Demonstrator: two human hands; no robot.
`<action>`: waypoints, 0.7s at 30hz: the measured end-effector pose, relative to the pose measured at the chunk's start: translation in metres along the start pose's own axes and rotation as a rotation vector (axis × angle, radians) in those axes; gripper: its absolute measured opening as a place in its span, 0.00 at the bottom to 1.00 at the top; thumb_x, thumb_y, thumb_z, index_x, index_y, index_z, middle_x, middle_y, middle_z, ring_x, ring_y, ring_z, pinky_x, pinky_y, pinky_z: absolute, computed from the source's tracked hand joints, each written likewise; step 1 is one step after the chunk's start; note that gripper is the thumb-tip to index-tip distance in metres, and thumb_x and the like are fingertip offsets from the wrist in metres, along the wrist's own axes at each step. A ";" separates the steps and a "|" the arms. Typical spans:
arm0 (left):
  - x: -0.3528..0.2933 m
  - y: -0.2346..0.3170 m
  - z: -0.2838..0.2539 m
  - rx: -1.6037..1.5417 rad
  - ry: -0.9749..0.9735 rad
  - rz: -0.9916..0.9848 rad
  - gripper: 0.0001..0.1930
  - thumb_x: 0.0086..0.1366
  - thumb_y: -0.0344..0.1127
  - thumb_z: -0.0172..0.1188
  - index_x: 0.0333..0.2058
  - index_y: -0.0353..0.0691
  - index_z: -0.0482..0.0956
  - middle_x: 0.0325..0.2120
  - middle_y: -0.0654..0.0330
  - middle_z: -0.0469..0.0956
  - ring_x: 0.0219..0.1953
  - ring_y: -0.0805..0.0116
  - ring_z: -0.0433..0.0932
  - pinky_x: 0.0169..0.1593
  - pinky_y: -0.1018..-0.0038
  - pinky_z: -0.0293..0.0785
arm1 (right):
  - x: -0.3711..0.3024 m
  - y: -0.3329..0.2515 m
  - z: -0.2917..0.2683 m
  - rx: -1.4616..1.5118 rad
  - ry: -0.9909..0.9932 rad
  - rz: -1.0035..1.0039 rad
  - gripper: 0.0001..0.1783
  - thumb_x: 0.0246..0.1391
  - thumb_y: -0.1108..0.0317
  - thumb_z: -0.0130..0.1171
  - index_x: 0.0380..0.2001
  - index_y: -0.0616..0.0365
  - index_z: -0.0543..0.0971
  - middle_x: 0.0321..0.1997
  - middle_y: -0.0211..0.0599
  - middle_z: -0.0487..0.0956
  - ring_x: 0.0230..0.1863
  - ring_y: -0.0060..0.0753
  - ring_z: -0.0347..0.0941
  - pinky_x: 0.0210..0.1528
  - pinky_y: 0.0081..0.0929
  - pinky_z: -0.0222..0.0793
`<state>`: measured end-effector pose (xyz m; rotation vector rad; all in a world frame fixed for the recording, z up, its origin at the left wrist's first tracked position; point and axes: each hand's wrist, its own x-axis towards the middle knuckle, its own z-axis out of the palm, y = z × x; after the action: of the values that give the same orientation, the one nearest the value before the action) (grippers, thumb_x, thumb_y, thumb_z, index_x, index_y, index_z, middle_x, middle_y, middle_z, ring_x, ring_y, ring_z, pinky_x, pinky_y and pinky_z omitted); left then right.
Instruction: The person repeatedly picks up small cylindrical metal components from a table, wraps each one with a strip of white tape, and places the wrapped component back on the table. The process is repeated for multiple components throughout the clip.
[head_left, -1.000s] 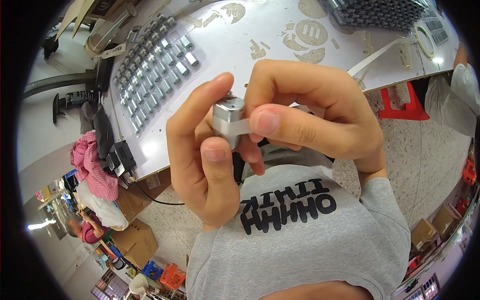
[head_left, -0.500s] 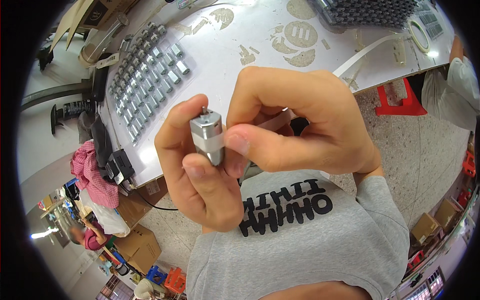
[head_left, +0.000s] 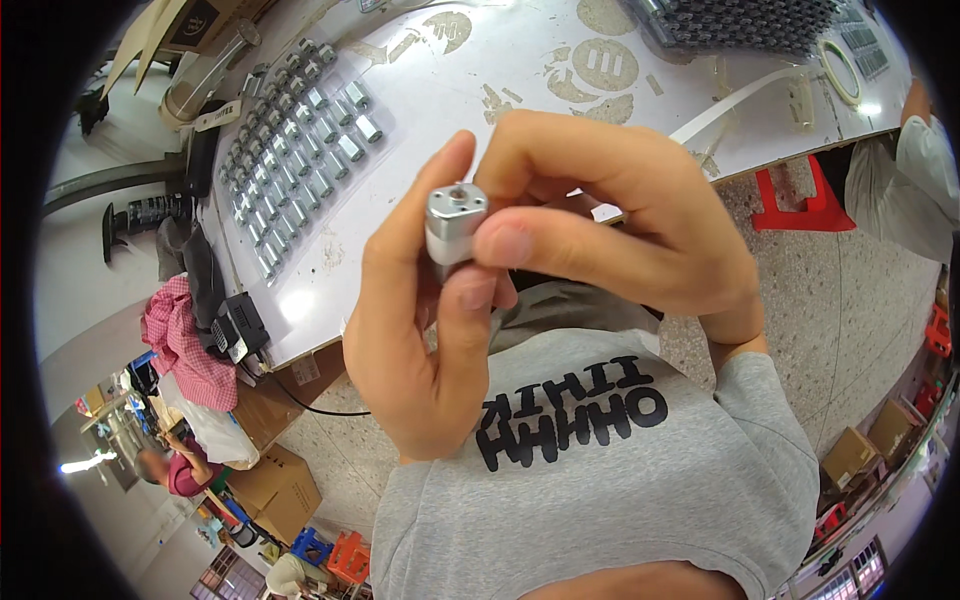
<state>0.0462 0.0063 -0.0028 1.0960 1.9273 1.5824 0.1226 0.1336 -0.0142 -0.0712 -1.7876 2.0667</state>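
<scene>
A small silver electric motor (head_left: 457,208) is upright between the thumb and fingers of my left hand (head_left: 405,310), its shaft end facing up. Around its body runs a band of whitish tape (head_left: 450,248). My right hand (head_left: 640,225) comes in from the right with curled fingers; its thumb tip presses the tape at the motor's right side. The motor's lower end and back are hidden by my fingers. Both hands are held in the air just off the table edge, above my lap.
Rows of silver motors (head_left: 300,165) stand in clear trays at the table's left. Dark trays of parts (head_left: 740,35) sit far right, near a tape roll (head_left: 840,75) and a white strip (head_left: 735,102). A red stool (head_left: 805,200) is beyond the edge, and a person (head_left: 890,180) sits at right.
Both hands have shifted, the left one up and to the right with the motor. The motor has turned. The tape tail stretched to my right hand earlier no longer shows.
</scene>
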 end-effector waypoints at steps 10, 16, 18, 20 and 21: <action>0.000 -0.006 0.006 -0.262 -0.010 0.113 0.26 0.62 0.45 0.43 0.49 0.26 0.56 0.25 0.57 0.70 0.18 0.83 0.61 0.21 0.89 0.55 | -0.006 -0.003 -0.006 0.037 -0.093 -0.071 0.05 0.48 0.75 0.48 0.21 0.64 0.68 0.20 0.36 0.74 0.22 0.20 0.72 0.21 0.10 0.61; -0.003 -0.004 0.021 -0.289 0.125 0.148 0.27 0.62 0.44 0.40 0.51 0.24 0.51 0.31 0.48 0.71 0.28 0.73 0.69 0.33 0.82 0.63 | -0.008 -0.007 -0.002 -0.131 -0.043 -0.084 0.04 0.44 0.77 0.50 0.19 0.62 0.67 0.17 0.32 0.74 0.18 0.16 0.69 0.16 0.10 0.58; -0.004 -0.005 0.021 -0.272 0.112 0.135 0.28 0.63 0.44 0.38 0.51 0.23 0.50 0.33 0.45 0.71 0.34 0.67 0.72 0.39 0.78 0.66 | -0.008 -0.012 -0.004 -0.269 -0.039 -0.056 0.05 0.42 0.77 0.51 0.18 0.61 0.67 0.15 0.30 0.73 0.17 0.13 0.67 0.16 0.09 0.56; -0.005 -0.007 0.020 -0.237 0.102 0.119 0.27 0.63 0.43 0.37 0.51 0.24 0.50 0.34 0.45 0.70 0.34 0.67 0.70 0.39 0.77 0.64 | -0.009 -0.015 -0.007 -0.371 -0.033 -0.051 0.05 0.41 0.77 0.52 0.17 0.61 0.67 0.14 0.28 0.73 0.16 0.12 0.66 0.16 0.09 0.55; -0.005 -0.006 0.020 -0.225 0.094 0.114 0.27 0.63 0.43 0.38 0.51 0.25 0.50 0.33 0.46 0.70 0.33 0.69 0.68 0.38 0.78 0.63 | -0.009 -0.015 -0.007 -0.387 -0.026 -0.062 0.05 0.41 0.76 0.52 0.17 0.60 0.68 0.14 0.27 0.72 0.16 0.11 0.65 0.16 0.09 0.55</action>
<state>0.0617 0.0143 -0.0149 1.0693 1.7175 1.8907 0.1374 0.1389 -0.0027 -0.0973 -2.1537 1.6614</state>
